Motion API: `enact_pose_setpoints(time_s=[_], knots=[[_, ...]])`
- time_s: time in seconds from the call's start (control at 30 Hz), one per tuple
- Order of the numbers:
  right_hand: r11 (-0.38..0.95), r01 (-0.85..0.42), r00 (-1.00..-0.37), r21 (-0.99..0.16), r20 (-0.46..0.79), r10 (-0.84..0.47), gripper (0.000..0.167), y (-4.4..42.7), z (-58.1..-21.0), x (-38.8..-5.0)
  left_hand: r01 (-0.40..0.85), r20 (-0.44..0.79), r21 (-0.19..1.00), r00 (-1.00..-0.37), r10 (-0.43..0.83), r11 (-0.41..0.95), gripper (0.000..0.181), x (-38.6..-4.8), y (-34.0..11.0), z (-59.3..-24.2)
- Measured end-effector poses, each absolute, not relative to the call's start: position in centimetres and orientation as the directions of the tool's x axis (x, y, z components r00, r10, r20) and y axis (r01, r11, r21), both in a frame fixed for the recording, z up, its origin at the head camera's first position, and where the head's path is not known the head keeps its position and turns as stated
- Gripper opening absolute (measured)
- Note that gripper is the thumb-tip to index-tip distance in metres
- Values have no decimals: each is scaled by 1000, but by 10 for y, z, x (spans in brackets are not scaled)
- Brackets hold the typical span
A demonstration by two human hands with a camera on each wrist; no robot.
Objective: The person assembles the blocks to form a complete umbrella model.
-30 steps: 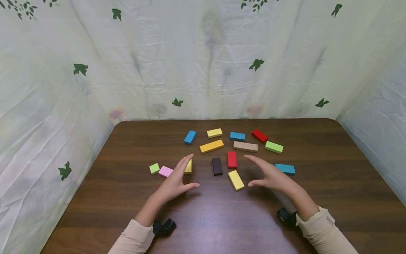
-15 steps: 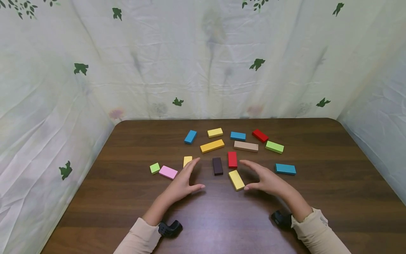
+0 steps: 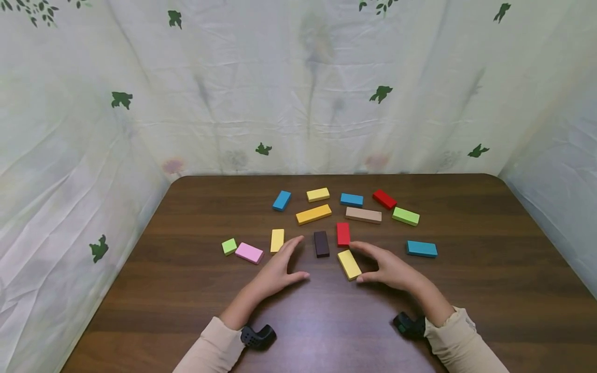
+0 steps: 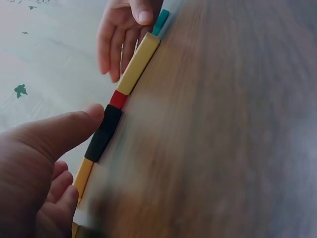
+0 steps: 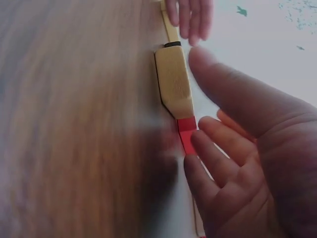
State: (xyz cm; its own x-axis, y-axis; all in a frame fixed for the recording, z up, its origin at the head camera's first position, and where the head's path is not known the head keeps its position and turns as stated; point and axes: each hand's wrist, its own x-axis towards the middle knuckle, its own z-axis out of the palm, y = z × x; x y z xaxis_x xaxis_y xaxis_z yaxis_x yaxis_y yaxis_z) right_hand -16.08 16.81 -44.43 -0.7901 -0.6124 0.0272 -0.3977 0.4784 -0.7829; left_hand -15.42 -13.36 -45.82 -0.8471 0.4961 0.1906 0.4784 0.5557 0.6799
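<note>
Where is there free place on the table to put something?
Bare tabletop lies right of the rightmost blue block, left of the small green block, and between left wrist camera and right wrist camera. Crowded: around the tan block, and where the right hand borders the nearest yellow block.

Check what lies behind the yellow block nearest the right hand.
In the head view, a red block lies just beyond the yellow block, with a beige block farther back. The table directly under the yellow block is covered, so unseen.
</note>
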Motion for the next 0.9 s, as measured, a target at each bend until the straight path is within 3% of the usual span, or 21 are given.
enact_pose_setpoints(time_s=[0.9], knots=[[497, -365, -804, -787, -2, -594, 64, 165, -455, -161, 425, 151, 696, -875, 460, 579, 75, -185, -108, -465]])
